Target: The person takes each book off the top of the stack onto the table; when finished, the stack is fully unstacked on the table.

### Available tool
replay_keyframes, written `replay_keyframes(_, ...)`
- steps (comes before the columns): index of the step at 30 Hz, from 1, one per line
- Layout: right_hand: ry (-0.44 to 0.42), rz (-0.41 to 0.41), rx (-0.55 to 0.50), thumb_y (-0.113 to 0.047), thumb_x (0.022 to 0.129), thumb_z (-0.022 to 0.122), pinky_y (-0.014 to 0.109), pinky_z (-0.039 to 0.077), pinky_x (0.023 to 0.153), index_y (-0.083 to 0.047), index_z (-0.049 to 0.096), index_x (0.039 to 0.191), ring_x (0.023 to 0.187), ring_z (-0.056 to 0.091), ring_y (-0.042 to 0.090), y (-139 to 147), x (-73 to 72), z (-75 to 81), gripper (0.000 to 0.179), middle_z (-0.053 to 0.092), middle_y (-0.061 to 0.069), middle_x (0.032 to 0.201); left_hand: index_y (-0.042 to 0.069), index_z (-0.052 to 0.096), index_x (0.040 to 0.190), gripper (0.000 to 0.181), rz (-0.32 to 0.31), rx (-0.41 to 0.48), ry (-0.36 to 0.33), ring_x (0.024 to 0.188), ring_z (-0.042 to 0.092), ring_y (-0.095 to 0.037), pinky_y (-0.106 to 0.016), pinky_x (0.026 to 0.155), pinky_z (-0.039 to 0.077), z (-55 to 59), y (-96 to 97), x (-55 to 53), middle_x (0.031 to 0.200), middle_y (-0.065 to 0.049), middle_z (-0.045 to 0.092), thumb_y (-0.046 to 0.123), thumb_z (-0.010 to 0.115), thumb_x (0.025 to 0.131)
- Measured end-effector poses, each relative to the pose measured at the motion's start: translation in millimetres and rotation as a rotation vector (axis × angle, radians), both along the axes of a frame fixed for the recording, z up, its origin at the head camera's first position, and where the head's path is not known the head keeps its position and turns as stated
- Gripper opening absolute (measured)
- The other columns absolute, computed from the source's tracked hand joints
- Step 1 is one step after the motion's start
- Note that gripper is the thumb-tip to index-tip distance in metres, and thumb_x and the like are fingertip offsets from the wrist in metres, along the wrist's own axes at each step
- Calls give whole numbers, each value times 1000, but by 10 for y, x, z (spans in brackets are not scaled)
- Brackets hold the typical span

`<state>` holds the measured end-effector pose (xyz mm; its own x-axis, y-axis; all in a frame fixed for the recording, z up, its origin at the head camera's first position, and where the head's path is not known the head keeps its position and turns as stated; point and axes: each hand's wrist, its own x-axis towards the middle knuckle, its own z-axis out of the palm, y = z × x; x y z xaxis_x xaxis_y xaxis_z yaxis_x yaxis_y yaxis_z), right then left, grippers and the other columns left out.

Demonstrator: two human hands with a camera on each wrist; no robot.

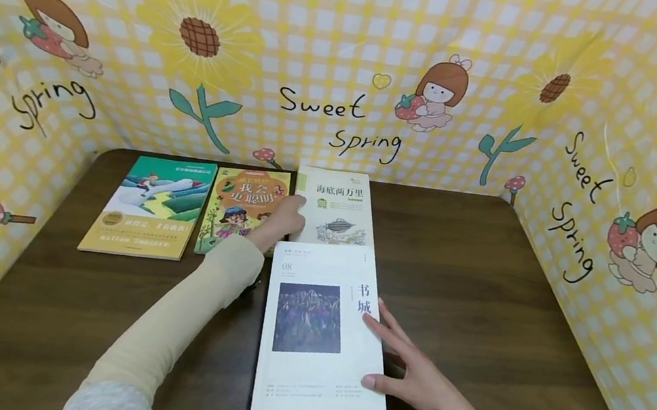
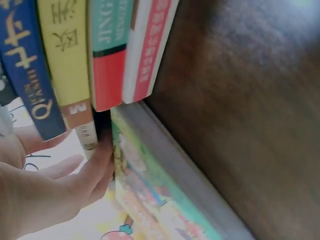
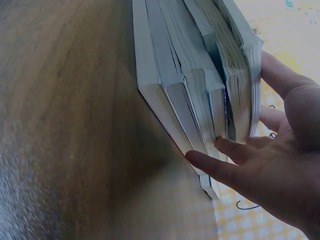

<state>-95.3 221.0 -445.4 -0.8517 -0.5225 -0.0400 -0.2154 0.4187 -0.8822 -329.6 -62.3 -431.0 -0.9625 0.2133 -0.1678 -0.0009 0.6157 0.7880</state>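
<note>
My left hand [image 1: 286,219] holds the left edge of a white book [image 1: 341,200] with a line drawing on its cover. In the left wrist view the fingers [image 2: 97,167] reach past the stack's spines, beside the white book's narrow spine. In front lies a stack of several books [image 2: 107,55], topped by a white magazine [image 1: 307,380] with a dark picture. My right hand [image 1: 421,374] rests its spread fingers along the stack's right side, and the thumb touches the top cover's edge. From the right wrist, the stack's page edges [image 3: 200,95] show, with straight fingers against them.
An orange and green children's book [image 1: 222,216] lies left of the white book, close to the left hand. Farther left is a green and yellow book [image 1: 141,230]. The dark wooden table [image 1: 478,285] meets a yellow checked cloth wall [image 1: 319,33] behind and at both sides.
</note>
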Motion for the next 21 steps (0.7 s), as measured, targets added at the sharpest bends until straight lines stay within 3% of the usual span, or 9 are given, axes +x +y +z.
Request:
replay_keyframes(4, 0, -1, -6, -33, 86, 74, 59, 38, 99, -32, 30, 152, 144, 14, 28, 2, 2, -7, 79, 1, -9, 162, -4, 37, 144, 53, -13, -21, -18, 135, 34, -36, -48, 104, 37, 100, 11, 44, 148, -22, 36, 1, 48, 93)
replay_keyframes(8, 1, 0, -7, -32, 86, 73, 60, 37, 99, -33, 30, 152, 144, 14, 30, -2, 2, -12, 79, 1, -8, 162, -1, 39, 144, 48, -41, -41, -30, 137, 32, -36, -50, 106, 35, 157, -14, 79, 149, -19, 36, 9, 47, 97)
replay_keyframes(11, -5, -3, -6, -32, 86, 74, 61, 37, 99, -33, 30, 151, 144, 14, 30, -4, 8, -15, 79, 1, -9, 162, 1, 37, 145, 48, -78, -71, 2, 138, 31, -34, -50, 107, 33, 194, -22, 124, 151, -18, 34, 13, 46, 100)
replay_keyframes(14, -18, -9, -5, -33, 85, 74, 62, 36, 99, -34, 30, 151, 144, 14, 32, -3, 14, -14, 79, 0, -9, 162, 2, 34, 147, 51, -138, -132, 88, 142, 24, -35, -50, 112, 25, 284, 5, 213, 155, -19, 27, 18, 47, 101)
replay_keyframes(18, -31, -13, -1, -33, 85, 74, 63, 35, 99, -35, 29, 151, 144, 14, 32, -6, 14, -5, 80, 0, -10, 161, 6, 35, 149, 57, -206, -280, 269, 145, 4, -41, -55, 115, 10, 444, 44, 385, 159, -19, 14, 29, 53, 100)
replay_keyframes(21, -23, -10, -4, -33, 85, 74, 62, 36, 99, -35, 30, 151, 144, 13, 31, -11, 12, 7, 80, 0, -9, 161, 9, 38, 148, 60, -222, -345, 389, 144, -4, -44, -61, 112, 10, 546, 36, 533, 160, -17, 10, 32, 58, 97)
